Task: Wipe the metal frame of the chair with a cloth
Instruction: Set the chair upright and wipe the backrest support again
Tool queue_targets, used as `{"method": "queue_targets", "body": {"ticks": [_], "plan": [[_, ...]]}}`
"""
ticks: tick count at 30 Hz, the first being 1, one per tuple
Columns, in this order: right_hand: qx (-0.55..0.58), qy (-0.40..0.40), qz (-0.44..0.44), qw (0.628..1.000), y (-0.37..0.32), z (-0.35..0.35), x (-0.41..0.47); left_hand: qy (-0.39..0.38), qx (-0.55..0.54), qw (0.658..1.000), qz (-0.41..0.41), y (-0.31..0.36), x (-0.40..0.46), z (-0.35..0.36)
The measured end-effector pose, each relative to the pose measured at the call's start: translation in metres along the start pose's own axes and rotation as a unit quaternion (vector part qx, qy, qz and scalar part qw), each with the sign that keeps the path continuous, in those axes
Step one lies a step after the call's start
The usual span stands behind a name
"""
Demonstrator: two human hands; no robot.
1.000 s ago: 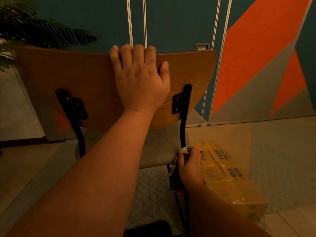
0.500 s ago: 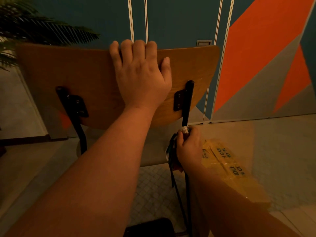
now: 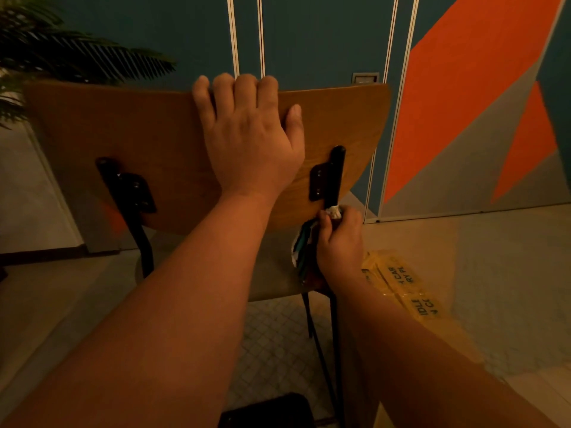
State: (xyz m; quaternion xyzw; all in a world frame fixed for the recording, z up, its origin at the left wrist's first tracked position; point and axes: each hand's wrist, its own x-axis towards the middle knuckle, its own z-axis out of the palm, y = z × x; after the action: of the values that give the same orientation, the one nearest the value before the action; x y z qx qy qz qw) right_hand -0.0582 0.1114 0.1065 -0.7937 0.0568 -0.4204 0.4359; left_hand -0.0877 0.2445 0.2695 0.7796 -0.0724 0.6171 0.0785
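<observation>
Metal frame [image 3: 335,177] gripped through cloth [image 3: 304,251], apparently.

The left hand [image 3: 247,140] curls its fingertips over the top edge of the curved wooden chair backrest [image 3: 148,140], so they are out of sight. The right hand [image 3: 340,245] covers most of the crumpled multicoloured cloth [image 3: 304,251] and the stretch of black metal frame tube [image 3: 335,177] it wraps. The yellow taped cardboard box [image 3: 401,282] lies partly behind the right forearm, its black lettering only partly legible. A dark object [image 3: 265,410] is cut off by the bottom edge.
</observation>
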Motion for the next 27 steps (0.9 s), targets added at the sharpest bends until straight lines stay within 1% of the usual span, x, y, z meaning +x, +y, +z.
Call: {"method": "queue_targets", "body": {"ticks": [7, 13, 17, 20, 23, 25, 27], "plan": [[-0.105, -0.074, 0.061, 0.990, 0.035, 0.005, -0.038, -0.004, -0.001, 1.000, 0.005, 0.000, -0.001, 0.000], [-0.111, -0.155, 0.109, 0.976, 0.045, -0.011, -0.047, -0.041, -0.008, 0.999, 0.003, 0.000, 0.000, -0.007], [-0.036, -0.142, 0.153, 0.977, 0.046, -0.036, -0.066, -0.070, -0.020, 0.997, 0.014, -0.002, 0.000, -0.014], [0.008, -0.160, 0.153, 0.975, 0.041, -0.052, -0.076, -0.094, -0.048, 0.994, 0.009, -0.002, 0.000, -0.020], [0.082, -0.180, 0.185, 0.963, 0.035, -0.065, -0.083, -0.096, -0.081, 0.992, 0.010, 0.008, -0.017, -0.029], [0.122, -0.172, 0.191, 0.959, 0.029, -0.072, -0.086, -0.092, -0.128, 0.987, 0.036, 0.020, -0.045, -0.033], [0.151, -0.163, 0.191, 0.956, 0.021, -0.079, -0.087, -0.103, -0.203, 0.970, 0.083, 0.032, -0.081, -0.037]]}}
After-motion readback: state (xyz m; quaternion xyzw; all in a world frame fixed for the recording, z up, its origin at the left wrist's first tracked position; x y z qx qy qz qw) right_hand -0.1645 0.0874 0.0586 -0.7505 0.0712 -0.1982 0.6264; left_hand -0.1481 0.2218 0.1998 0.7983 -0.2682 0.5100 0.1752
